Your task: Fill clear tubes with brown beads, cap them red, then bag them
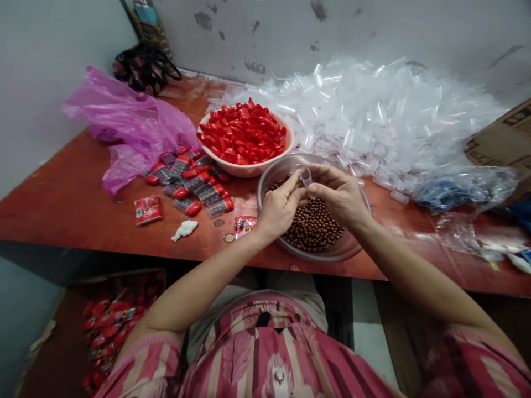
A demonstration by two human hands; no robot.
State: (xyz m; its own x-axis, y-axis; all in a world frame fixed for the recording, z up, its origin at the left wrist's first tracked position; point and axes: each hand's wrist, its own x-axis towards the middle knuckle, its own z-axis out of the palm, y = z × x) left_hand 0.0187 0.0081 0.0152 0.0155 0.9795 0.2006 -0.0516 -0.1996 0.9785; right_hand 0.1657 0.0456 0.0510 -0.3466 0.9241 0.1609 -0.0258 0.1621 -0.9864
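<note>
We hold a small clear plastic container (306, 176) over the bowl of brown beads (317, 226), its open end showing. Our right hand (338, 193) has its grip closed on the container between thumb and fingers. Our left hand (282, 205) is right beside it, fingertips at the container's edge; whether its own grip pinches the plastic we cannot tell.

Beyond the beads, a pale bowl (287, 145) heaped with red caps (244, 132) sits on the red surface (83, 204). To its right spreads a large pile of clear containers (373, 110). On the left we have filled containers with red caps (193, 182) beside a pink plastic bag (136, 121), and nearer us a red packet (148, 210) and a crumpled white scrap (184, 230).
</note>
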